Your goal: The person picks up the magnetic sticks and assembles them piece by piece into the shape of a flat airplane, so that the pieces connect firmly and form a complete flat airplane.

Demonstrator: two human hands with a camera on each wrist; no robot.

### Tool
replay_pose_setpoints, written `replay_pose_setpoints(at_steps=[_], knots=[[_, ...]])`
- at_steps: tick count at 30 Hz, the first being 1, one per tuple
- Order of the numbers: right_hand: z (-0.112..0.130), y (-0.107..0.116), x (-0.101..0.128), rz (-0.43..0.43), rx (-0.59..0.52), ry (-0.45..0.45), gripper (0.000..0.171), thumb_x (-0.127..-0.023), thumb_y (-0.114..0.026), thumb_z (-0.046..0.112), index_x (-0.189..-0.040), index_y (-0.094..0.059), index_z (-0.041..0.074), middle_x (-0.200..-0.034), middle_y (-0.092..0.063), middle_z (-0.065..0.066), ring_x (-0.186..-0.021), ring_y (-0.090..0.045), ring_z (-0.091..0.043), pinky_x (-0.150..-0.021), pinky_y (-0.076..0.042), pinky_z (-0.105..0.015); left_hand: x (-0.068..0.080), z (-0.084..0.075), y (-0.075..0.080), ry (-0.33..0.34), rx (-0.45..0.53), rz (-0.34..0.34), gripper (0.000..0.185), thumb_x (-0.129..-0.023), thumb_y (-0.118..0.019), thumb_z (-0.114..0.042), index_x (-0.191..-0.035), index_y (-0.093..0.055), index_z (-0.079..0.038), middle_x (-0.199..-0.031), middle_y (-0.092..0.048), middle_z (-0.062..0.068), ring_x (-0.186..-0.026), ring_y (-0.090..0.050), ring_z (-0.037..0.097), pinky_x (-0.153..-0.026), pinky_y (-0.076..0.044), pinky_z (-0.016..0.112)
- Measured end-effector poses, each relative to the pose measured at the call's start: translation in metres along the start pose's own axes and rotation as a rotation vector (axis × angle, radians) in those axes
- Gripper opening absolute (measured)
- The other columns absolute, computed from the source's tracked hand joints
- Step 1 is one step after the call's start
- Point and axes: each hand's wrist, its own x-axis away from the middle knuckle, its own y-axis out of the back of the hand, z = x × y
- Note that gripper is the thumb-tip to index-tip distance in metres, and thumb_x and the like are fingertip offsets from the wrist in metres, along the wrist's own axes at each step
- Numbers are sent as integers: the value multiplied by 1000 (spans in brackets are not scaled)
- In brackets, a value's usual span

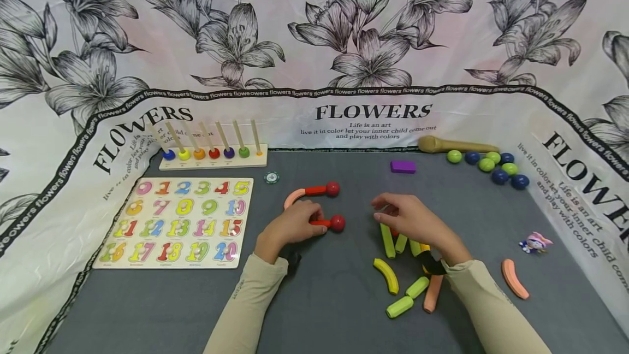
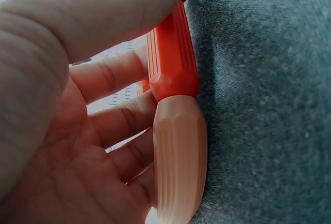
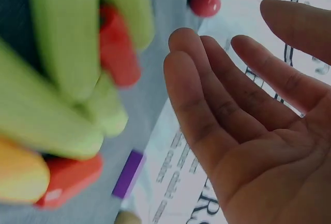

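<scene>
My left hand grips a red ribbed toy stick between thumb and fingers, low over the grey cloth. A red ball sits on the stick's far end, and a curved peach stick joins its near end, running along the palm. Just beyond lies a similar chain: a red stick, a red ball and a curved peach stick. My right hand, fingers loosely bent and holding nothing, hovers over a heap of light-green sticks, partly hiding it. Red pieces show among them.
Near the heap lie a yellow curved stick, a joined green pair and a peach stick. A number board and peg stand are left; a purple block, balls and a figurine lie right.
</scene>
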Motion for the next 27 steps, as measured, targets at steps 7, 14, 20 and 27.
replay_pose_setpoints(at_steps=[7, 14, 20, 27], knots=[[-14, 8, 13, -41, 61, -16, 25, -103, -71, 9, -126, -72, -3, -110, -76, -8, -93, -70, -21, -78, -59, -39, 1, 2, 0, 4, 15, -3, 14, -98, -79, -16, -93, -68, -10, -80, -55, -3, -83, -51, 15, -75, -44, 31], [-28, 14, 22, -62, 123, -63, 23, -102, -71, 7, -123, -73, -4, -102, -75, -5, -88, -68, -18, -75, -58, -40, 2, 1, 1, 10, 16, 4, 14, -98, -79, -17, -93, -68, -10, -78, -55, -3, -79, -51, 13, -74, -44, 30], [-29, 10, 19, -17, 135, -81, 29, -99, -76, 10, -124, -72, -5, -94, -66, -4, -78, -56, -18, -68, -50, -38, 4, 0, 3, 60, 27, 39, 16, -99, -79, -19, -93, -68, -10, -76, -56, -3, -74, -52, 12, -70, -45, 29], [-27, 6, 13, 85, 210, -89, 39, -96, -82, 18, -127, -71, -2, -104, -56, -14, -90, -47, -29, -74, -42, -42, -1, 3, 4, 15, 107, -69, 12, -104, -71, -17, -96, -69, -8, -78, -58, -2, -71, -53, 13, -67, -46, 30]])
